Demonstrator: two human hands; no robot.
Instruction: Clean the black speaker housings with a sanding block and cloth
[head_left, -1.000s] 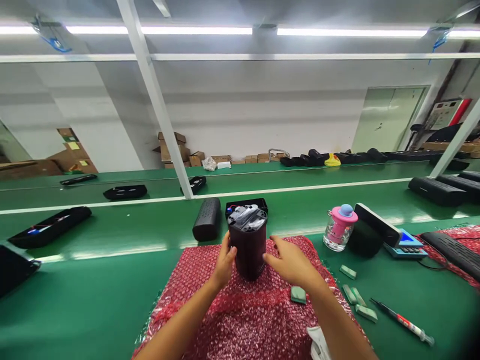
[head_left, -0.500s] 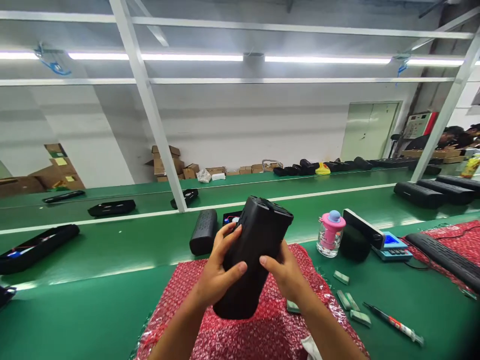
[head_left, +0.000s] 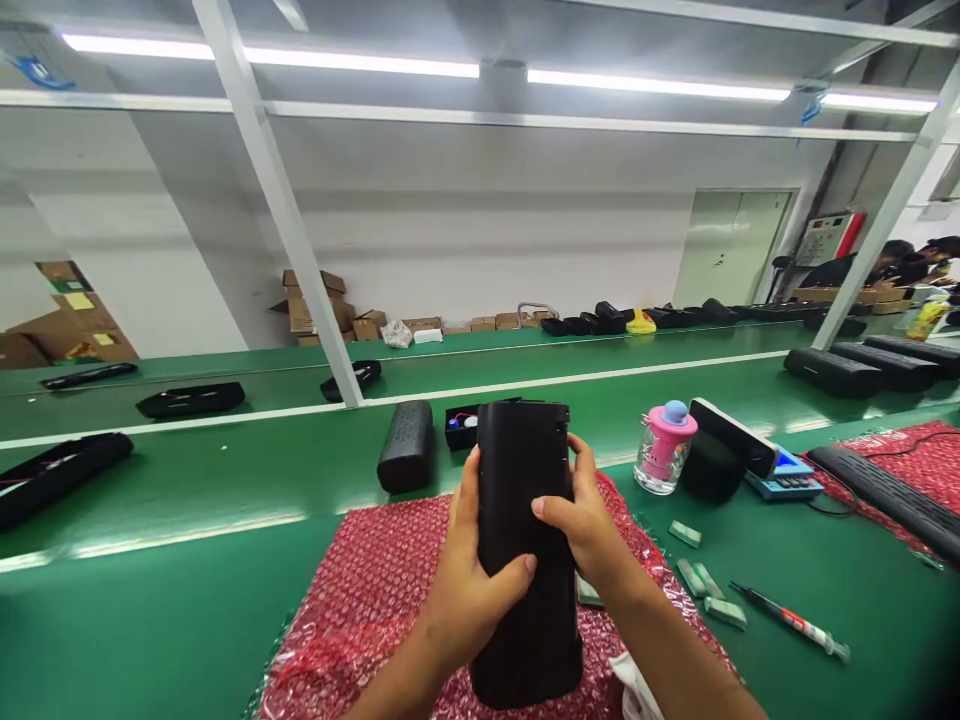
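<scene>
A long black casing (head_left: 525, 620) stands nearly upright between my hands, its broad smooth side towards me. My left hand (head_left: 480, 585) wraps round its left edge, the thumb lying across the front. On the right edge, higher up, my right hand (head_left: 589, 515) grips it with the thumb on the front; its other fingers are partly hidden behind. Red bubble wrap (head_left: 390, 570) lies beneath on the green bench. Just beyond are a black speaker-like unit (head_left: 406, 447) and a small open black box (head_left: 460, 427) with wires in it.
To the right are a pink-topped clear bottle (head_left: 664, 450), a propped phone-like device (head_left: 735, 437), a blue meter (head_left: 786, 478), small pale green blocks (head_left: 724, 612) and a syringe (head_left: 791, 622). Black casings (head_left: 191, 399) rest on the conveyor. People (head_left: 892, 262) sit far right.
The casing has turned from a tilt to nearly upright and come lower, showing its smooth side. Both hands have shifted with it, still gripping. The camera view has moved slightly.
</scene>
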